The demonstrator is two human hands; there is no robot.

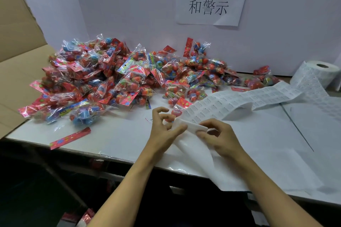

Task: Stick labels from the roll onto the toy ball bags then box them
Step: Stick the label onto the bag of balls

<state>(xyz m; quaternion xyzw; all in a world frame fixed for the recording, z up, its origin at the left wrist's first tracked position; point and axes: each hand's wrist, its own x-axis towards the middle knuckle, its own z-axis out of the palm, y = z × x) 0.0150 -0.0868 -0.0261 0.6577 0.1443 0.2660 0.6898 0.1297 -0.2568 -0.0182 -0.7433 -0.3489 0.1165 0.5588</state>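
Two hands at work: your left hand (164, 125) and right hand (219, 134) both pinch the label strip (230, 103). Toy ball bags (110, 79) heaped beyond your left hand; label roll (321, 73) far right on tabletop (120, 138).

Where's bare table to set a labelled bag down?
Bare table lies at the front left, between the pile of bags and the near edge, beside the left hand. A loose red card sits there. The right side is covered by the label strip and backing paper.
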